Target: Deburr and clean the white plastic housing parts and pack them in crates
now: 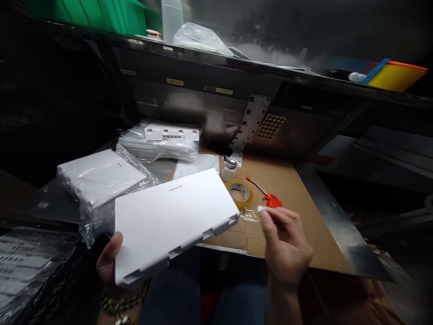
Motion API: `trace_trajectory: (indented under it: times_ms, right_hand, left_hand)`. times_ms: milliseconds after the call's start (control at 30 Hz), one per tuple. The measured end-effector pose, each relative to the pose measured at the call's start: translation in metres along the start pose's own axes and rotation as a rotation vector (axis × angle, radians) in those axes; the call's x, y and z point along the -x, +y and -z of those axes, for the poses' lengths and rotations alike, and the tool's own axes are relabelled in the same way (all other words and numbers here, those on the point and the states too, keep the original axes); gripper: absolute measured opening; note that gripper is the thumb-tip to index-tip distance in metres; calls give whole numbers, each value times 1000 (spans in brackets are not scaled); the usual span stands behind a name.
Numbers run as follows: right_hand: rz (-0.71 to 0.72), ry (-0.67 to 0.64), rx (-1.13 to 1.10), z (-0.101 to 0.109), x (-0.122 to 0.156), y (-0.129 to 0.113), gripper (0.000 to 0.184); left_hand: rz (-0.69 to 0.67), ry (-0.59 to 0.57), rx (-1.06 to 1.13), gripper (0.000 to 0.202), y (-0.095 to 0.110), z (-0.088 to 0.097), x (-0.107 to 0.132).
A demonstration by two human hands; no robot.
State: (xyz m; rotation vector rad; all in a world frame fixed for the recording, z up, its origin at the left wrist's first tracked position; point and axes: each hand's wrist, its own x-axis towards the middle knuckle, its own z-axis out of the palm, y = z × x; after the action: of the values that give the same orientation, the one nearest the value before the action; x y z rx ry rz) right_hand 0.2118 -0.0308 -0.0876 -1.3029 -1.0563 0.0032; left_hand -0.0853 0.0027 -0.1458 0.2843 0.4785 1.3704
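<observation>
Head view: white casing (176,216), lettered HUAWEI, tilted, left of the tape roll (248,198); left hand (110,256) gripping its lower left corner; right hand (287,246) pinching a small white scrap (260,209), apart — step: presumably casing handwork; next move: likely needs steady left support

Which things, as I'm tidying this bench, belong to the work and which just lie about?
Apparently in use:
white casing, in the left hand
small white bit, pinched in the right hand

Seemingly just lying about:
tape roll
red-handled tool
metal-topped bottle
bagged unit
</observation>
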Motion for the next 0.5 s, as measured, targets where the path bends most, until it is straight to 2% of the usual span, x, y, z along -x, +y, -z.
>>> trace_trajectory:
  times_ms: [100, 200, 267, 400, 500]
  right_hand:
    - [-220, 46, -57, 8, 0, 16, 16]
    - [-451, -29, -131, 9, 9, 31, 30]
    - [-562, -68, -245, 7, 17, 38, 34]
    - [-745, -148, -416, 2, 26, 41, 40]
    - [-854, -178, -463, -1, 30, 36, 45]
  left_hand:
    - [-54, 6, 18, 73, -11, -19, 3]
    - [9, -67, -46, 82, -15, -42, 6]
    - [27, -101, -49, 76, -17, -51, 7]
    - [88, -213, 32, 60, -21, -53, 10]
    - [119, -274, 58, 57, -24, -46, 10]
